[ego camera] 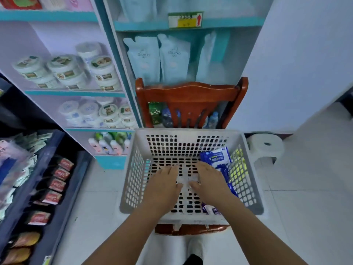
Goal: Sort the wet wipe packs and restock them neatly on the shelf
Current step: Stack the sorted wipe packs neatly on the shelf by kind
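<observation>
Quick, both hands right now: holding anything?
Left hand: open, flat in the grey perforated plastic basket, holding nothing.
Right hand: open, flat in it, holding nothing.

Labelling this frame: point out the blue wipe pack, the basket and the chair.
blue wipe pack [215,157], head view, front label.
basket [188,132], head view, far rim.
chair [188,92], head view, top backrest rail.

Shop aisle | white tiled floor [309,188] | teal-edged shelves [107,54] at left | wooden chair [191,96] against them | white stool [266,145] beside pale wall [305,54]
</observation>
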`<state>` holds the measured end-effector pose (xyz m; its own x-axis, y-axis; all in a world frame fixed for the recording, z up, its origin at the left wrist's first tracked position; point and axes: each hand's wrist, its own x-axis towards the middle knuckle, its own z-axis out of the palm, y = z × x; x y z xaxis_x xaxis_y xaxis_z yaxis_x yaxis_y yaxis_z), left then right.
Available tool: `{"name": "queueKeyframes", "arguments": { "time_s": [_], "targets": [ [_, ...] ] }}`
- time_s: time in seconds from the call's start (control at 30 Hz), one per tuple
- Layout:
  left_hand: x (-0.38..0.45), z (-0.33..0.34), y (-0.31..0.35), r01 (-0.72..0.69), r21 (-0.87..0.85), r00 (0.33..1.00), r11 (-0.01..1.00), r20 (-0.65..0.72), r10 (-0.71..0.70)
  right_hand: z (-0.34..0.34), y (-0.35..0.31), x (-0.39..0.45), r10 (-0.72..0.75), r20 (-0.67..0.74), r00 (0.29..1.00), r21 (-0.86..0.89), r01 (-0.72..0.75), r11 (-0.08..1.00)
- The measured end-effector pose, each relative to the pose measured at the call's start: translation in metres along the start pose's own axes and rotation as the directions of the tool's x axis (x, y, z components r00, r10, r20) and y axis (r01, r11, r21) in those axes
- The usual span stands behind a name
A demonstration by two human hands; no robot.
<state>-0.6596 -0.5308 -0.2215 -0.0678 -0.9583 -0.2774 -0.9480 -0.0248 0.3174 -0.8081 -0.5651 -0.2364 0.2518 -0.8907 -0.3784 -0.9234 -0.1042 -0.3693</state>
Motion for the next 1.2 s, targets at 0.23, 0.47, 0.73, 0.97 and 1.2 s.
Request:
{"name": "queueKeyframes", "arguments": {
  "time_s": [0.23, 0.47, 0.73, 0.97, 1.2],
  "targets": [
    [0.082, 0.059, 0.036, -0.032, -0.031, 0.993, 0.999, 0.116, 0.035, 0.014, 0.084, 0.053, 0.103, 0.034, 0.994, 0.085, -0.105, 0.991],
    [0.152, 0.123, 0.031, -0.036, -0.006, 0.971, 0.999, 0.234, 0.037, 0.061, 0.139, 0.106, 0.228, 0.089, 0.970, 0.131, -0.238, 0.962],
    [0.211, 0.202, 0.018, -0.071, -0.069, 0.947, 0.995, 0.308, 0.089, 0.109, 0.184, 0.160, 0.273, 0.130, 0.953, 0.049, -0.281, 0.958],
    [0.249, 0.250, 0.013, -0.084, -0.133, 0.943, 0.988, 0.309, 0.122, 0.135, 0.200, 0.185, 0.268, 0.147, 0.952, 0.009, -0.272, 0.962],
    [0.260, 0.268, 0.017, 0.142, -0.340, 0.961, 0.930, 0.271, -0.048, 0.139, 0.202, 0.189, 0.237, 0.063, 0.969, 0.111, -0.243, 0.964]
  ]
}}
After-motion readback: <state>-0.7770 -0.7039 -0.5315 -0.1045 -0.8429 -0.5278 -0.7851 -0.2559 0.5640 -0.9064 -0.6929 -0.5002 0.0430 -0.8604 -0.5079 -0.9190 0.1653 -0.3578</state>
